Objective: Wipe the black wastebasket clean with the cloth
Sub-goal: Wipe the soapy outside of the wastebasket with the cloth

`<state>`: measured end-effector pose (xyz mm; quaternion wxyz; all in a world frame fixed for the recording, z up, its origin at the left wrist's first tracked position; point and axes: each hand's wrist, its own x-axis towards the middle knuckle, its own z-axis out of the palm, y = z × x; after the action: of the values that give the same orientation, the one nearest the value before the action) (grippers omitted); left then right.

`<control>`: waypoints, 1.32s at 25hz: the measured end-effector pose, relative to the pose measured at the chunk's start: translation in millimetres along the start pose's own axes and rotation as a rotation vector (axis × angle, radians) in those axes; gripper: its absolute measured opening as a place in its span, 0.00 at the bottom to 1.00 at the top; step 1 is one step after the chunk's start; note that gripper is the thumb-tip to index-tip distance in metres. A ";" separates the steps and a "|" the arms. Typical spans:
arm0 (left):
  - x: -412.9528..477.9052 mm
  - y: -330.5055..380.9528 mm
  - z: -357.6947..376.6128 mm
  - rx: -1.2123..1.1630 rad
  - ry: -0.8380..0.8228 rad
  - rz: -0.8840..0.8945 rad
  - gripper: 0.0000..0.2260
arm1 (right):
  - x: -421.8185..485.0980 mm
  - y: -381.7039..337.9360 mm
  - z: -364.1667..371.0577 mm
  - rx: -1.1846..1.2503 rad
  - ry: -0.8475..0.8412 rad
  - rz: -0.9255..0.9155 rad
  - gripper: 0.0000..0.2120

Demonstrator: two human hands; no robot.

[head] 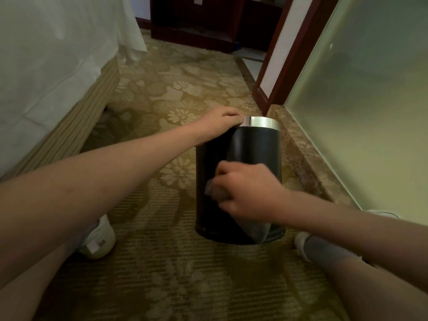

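A black wastebasket with a silver rim band lies tipped on the patterned carpet, its base toward me and its rim pointing away. My left hand grips the far rim, fingers curled over the silver band. My right hand holds a grey cloth bunched against the basket's black side. One tail of the cloth hangs down over the basket's near end; the rest is hidden under my fingers.
A bed with a white sheet runs along the left. A stone ledge under a frosted glass wall borders the right. My white shoes rest on the carpet either side of the basket. Dark wooden furniture stands at the far end.
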<state>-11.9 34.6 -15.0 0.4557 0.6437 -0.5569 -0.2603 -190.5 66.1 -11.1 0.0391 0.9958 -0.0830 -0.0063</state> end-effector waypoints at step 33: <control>-22.9 -73.3 -39.3 -0.099 0.555 -0.387 0.18 | -80.7 71.0 84.7 0.189 0.286 0.012 0.13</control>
<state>50.8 65.5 -65.6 0.5628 0.7609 -0.2656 -0.1836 -283.4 3.2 -89.5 -0.0432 0.9852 -0.0829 0.1436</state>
